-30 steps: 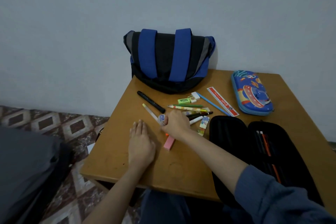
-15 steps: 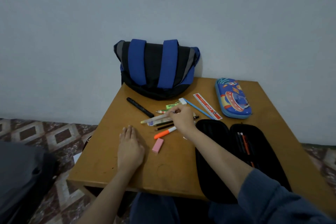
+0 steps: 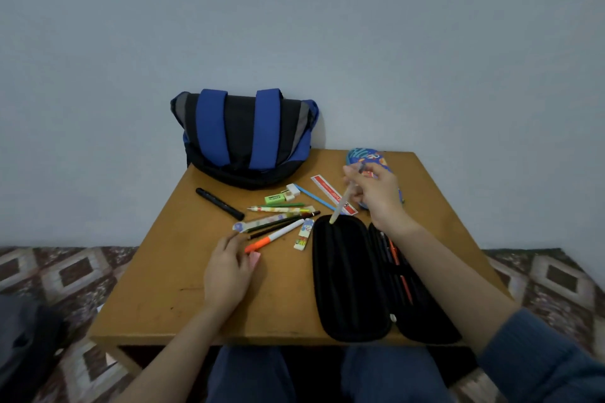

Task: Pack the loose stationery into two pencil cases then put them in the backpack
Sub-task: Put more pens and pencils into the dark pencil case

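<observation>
Right hand (image 3: 376, 196) fingers pinch a pale pen (image 3: 342, 203) at its upper half. The pen is tilted, its lower tip just over the far end of the open black pencil case (image 3: 350, 278). Left hand (image 3: 227, 275) lies relaxed on the table (image 3: 157, 298), fingertips just beside the pink eraser (image 3: 254, 259) and orange marker (image 3: 275, 236). Loose stationery is clustered between the case and the backpack (image 3: 245, 137). The case's near end reaches the table's front edge. There is bare wood left of the left hand.
</observation>
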`<state>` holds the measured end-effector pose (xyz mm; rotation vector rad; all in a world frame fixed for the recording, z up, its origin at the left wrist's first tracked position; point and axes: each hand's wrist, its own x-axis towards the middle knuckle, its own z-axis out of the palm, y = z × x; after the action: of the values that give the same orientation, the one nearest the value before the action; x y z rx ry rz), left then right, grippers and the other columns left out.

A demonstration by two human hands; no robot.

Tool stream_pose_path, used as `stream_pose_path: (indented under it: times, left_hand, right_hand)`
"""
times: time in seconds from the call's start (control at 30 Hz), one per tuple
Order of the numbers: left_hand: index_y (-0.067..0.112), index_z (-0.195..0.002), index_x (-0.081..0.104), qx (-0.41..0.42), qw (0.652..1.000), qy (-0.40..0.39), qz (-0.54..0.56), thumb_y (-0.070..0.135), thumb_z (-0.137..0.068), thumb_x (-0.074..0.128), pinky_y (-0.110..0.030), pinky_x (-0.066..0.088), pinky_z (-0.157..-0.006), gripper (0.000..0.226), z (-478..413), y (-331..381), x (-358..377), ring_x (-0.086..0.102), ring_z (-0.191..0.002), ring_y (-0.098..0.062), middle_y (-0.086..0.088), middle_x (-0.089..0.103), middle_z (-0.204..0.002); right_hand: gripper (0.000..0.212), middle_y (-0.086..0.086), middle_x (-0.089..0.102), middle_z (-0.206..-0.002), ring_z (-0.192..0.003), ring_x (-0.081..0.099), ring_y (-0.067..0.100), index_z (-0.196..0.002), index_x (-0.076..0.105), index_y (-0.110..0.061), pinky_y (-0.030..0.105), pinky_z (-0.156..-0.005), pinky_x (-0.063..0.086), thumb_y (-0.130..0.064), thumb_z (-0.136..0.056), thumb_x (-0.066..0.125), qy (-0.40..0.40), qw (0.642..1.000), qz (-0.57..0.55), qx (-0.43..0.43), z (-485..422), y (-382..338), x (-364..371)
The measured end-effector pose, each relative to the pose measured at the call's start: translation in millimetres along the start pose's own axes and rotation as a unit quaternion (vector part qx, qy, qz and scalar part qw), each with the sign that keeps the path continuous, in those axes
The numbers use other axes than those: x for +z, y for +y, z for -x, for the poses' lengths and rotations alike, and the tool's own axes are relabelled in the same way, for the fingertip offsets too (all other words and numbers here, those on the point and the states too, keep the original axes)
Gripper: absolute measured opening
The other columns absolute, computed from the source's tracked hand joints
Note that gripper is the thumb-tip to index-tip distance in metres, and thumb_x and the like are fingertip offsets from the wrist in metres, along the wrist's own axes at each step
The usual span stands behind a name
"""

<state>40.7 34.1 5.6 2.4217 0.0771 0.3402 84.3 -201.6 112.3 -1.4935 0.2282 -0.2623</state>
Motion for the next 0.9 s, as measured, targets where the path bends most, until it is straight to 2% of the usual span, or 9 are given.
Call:
stream_pose_path:
  times: [0.1, 0.2, 0.3, 0.37, 0.47, 0.57, 0.73, 0.83, 0.9]
  left_hand:
    - [0.015, -0.126, 0.057, 0.061, 0.997, -0.011, 0.043, 0.010, -0.093, 0.049, -0.027, 0.039, -0.099, 0.034, 4.7, 37.4, 15.9, 0.044, -0.126, -0.013, 0.005, 0.044, -0.140]
    - [0.015, -0.126, 0.056, 0.112, 0.989, -0.057, 0.074, 0.012, -0.094, 0.047, -0.024, 0.033, -0.103, 0.034, 10.6, 73.9, 31.2, 0.037, -0.132, -0.012, 0.007, 0.037, -0.145]
    - [0.016, -0.129, 0.053, 0.139, 0.980, -0.112, 0.082, 0.018, -0.095, 0.047, -0.025, 0.029, -0.108, 0.035, 18.1, 105.9, 47.7, 0.032, -0.136, -0.011, 0.006, 0.032, -0.149]
    - [0.016, -0.134, 0.048, 0.150, 0.974, -0.158, 0.064, 0.025, -0.096, 0.046, -0.025, 0.026, -0.109, 0.039, 23.5, 122.2, 57.7, 0.025, -0.139, -0.011, 0.006, 0.024, -0.153]
    - [0.018, -0.143, 0.034, 0.203, 0.946, -0.250, 0.012, 0.039, -0.096, 0.045, -0.029, 0.023, -0.112, 0.053, 31.3, 140.0, 74.0, 0.010, -0.144, -0.012, 0.008, 0.007, -0.157]
    - [0.022, -0.150, 0.016, 0.248, 0.912, -0.322, -0.058, 0.047, -0.095, 0.040, -0.035, 0.005, -0.119, 0.065, 38.0, 138.8, 88.4, -0.008, -0.145, -0.015, 0.006, -0.009, -0.158]
    - [0.031, -0.150, 0.006, 0.277, 0.900, -0.315, -0.121, 0.053, -0.096, 0.030, -0.031, -0.011, -0.115, 0.063, 43.7, 119.7, 105.8, -0.017, -0.144, -0.016, 0.010, -0.012, -0.157]
    - [0.032, -0.149, 0.005, 0.280, 0.900, -0.309, -0.126, 0.054, -0.096, 0.028, -0.030, -0.012, -0.114, 0.062, 43.8, 119.0, 108.0, -0.018, -0.143, -0.014, 0.011, -0.012, -0.157]
    - [0.032, -0.149, 0.004, 0.281, 0.900, -0.308, -0.128, 0.054, -0.096, 0.027, -0.030, -0.012, -0.115, 0.062, 44.0, 119.0, 108.4, -0.018, -0.143, -0.014, 0.011, -0.012, -0.157]
  right_hand:
    - [0.009, 0.001, 0.057, -0.066, -0.041, 0.048, -0.003, -0.076, 0.062, -0.007, 0.014, -0.053, 0.038, -0.003, -0.085, 0.064, 0.018, 0.997, 0.056, -0.040, -2.0, -0.3, -18.7]
    - [0.013, 0.003, 0.054, -0.062, -0.048, 0.049, 0.000, -0.085, 0.065, 0.004, 0.012, -0.051, 0.040, -0.005, -0.090, 0.057, 0.044, 0.994, 0.084, -0.056, -4.3, 1.1, -37.7]
    - [0.014, 0.000, 0.055, -0.072, -0.059, 0.055, 0.011, -0.099, 0.062, -0.006, 0.018, -0.044, 0.049, -0.015, -0.095, 0.051, 0.022, 0.991, 0.118, -0.057, -3.0, 0.3, -57.7]
    - [0.012, -0.002, 0.055, -0.075, -0.055, 0.058, 0.013, -0.102, 0.058, -0.012, 0.023, -0.047, 0.053, -0.016, -0.097, 0.047, 0.019, 0.989, 0.130, -0.061, -4.1, 1.7, -71.2]
    - [0.010, 0.006, 0.056, -0.072, -0.041, 0.055, 0.003, -0.102, 0.055, -0.007, 0.016, -0.045, 0.049, -0.007, -0.095, 0.049, 0.086, 0.983, 0.151, -0.060, -12.4, 7.4, -93.5]
    - [0.011, 0.012, 0.060, -0.079, -0.039, 0.052, 0.001, -0.098, 0.058, 0.001, 0.013, -0.045, 0.046, -0.002, -0.093, 0.049, 0.118, 0.972, 0.195, -0.062, -19.8, 11.7, -108.9]
    - [0.008, 0.007, 0.061, -0.075, -0.051, 0.058, 0.007, -0.088, 0.051, -0.011, 0.014, -0.041, 0.046, -0.005, -0.094, 0.051, 0.082, 0.963, 0.242, -0.090, -21.4, 21.2, -125.3]
    - [0.025, 0.005, 0.062, -0.069, -0.040, 0.054, -0.002, -0.075, 0.042, -0.025, 0.012, -0.042, 0.043, -0.012, -0.095, 0.050, 0.050, 0.943, 0.309, -0.109, -26.0, 26.2, -133.2]
    - [0.020, 0.009, 0.064, -0.070, -0.038, 0.053, -0.003, -0.078, 0.043, -0.019, 0.014, -0.043, 0.043, -0.014, -0.096, 0.048, 0.033, 0.934, 0.339, -0.111, -27.5, 28.7, -136.2]
